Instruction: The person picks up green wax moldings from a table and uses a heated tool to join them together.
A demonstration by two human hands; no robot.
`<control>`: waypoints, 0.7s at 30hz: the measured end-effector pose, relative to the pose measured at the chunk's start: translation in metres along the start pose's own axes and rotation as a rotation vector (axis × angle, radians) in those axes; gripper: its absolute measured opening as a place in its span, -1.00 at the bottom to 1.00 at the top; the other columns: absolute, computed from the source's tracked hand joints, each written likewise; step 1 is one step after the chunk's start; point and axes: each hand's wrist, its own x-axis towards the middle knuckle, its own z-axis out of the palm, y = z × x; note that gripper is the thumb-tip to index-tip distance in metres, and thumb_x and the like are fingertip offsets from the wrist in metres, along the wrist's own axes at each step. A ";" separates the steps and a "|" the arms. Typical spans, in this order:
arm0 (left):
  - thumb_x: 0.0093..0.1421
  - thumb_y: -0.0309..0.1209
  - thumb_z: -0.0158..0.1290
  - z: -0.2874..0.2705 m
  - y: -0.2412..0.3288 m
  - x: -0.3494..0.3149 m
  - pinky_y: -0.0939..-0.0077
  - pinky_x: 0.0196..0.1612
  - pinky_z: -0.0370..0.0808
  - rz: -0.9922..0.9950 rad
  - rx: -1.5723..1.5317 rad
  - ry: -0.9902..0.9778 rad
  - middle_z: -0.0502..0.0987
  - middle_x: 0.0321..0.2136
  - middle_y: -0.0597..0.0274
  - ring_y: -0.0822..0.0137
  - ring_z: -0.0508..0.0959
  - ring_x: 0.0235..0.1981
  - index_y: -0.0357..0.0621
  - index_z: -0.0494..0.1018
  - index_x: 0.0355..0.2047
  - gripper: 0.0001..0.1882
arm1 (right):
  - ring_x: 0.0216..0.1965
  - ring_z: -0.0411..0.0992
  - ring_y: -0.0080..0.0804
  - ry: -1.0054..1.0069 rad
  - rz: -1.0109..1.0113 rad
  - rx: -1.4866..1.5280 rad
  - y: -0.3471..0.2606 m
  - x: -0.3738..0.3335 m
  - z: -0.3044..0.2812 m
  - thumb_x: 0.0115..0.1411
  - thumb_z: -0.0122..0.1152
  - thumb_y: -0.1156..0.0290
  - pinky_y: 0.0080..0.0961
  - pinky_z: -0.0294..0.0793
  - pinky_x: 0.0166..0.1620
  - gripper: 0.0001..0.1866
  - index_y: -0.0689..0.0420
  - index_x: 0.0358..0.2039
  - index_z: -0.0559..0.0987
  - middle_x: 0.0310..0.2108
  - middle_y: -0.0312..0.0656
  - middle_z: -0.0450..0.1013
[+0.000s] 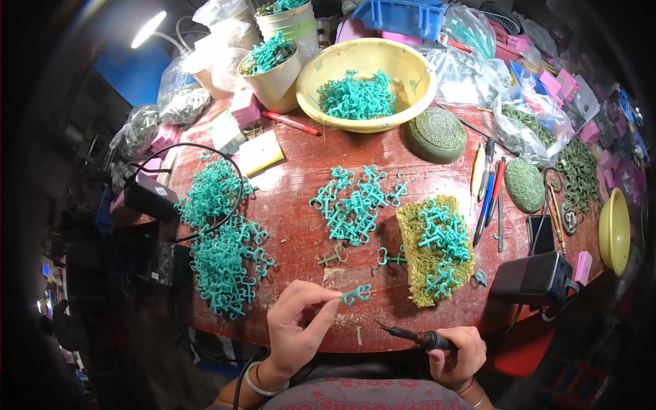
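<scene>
My left hand [298,321] pinches a small teal hook-shaped piece [357,294] between thumb and forefinger, just above the table's near edge. To its right, my right hand [459,354] grips a dark soldering iron [413,335], its thin tip pointing left toward the piece without touching it. Beyond the iron lies a yellow-green sponge block [415,273] with several similar teal pieces [444,232] on top. A loose pile of teal pieces [357,208] sits in the middle of the red table [294,198]. A brownish piece [332,255] and a single teal one [391,257] lie nearer me.
Large teal heaps [222,266] cover the left side, with a black cable [240,178] looping over them. A yellow basin [311,113] stands at the back. Pens [486,198], round green stones [436,135], and a black box-shaped device [531,279] occupy the right.
</scene>
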 end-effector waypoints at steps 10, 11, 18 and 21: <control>0.19 -0.71 0.15 0.002 -0.002 -0.001 0.78 -0.47 0.32 -0.018 -0.057 0.000 0.42 -0.30 0.30 0.66 0.43 -0.44 -0.31 0.55 -0.26 -0.87 | -0.46 0.49 -0.24 -0.011 0.033 0.029 0.000 0.001 0.000 0.21 0.33 0.19 -0.42 0.45 -0.45 -0.65 0.24 -0.23 0.54 -0.40 -0.18 0.52; 0.18 -0.71 0.15 0.002 -0.003 -0.001 0.78 -0.48 0.31 -0.018 -0.066 0.000 0.41 -0.30 0.30 0.66 0.43 -0.44 -0.31 0.55 -0.27 -0.87 | -0.46 0.49 -0.24 -0.013 0.033 0.029 0.000 0.001 0.001 0.21 0.33 0.19 -0.42 0.45 -0.45 -0.65 0.24 -0.23 0.54 -0.40 -0.18 0.52; 0.16 -0.71 0.17 0.002 -0.006 -0.001 0.78 -0.52 0.28 -0.031 -0.055 -0.002 0.40 -0.31 0.30 0.68 0.40 -0.48 -0.28 0.53 -0.31 -0.88 | -0.47 0.48 -0.23 -0.010 0.025 0.001 0.000 0.004 0.002 0.22 0.33 0.20 -0.41 0.45 -0.45 -0.65 0.26 -0.22 0.53 -0.39 -0.17 0.52; 0.14 -0.71 0.18 0.002 -0.004 -0.001 0.78 -0.53 0.26 -0.023 -0.047 0.012 0.40 -0.31 0.30 0.69 0.39 -0.49 -0.27 0.53 -0.32 -0.87 | -0.47 0.48 -0.23 -0.014 0.016 -0.007 0.000 0.004 0.003 0.21 0.34 0.19 -0.41 0.45 -0.45 -0.64 0.25 -0.23 0.53 -0.39 -0.17 0.52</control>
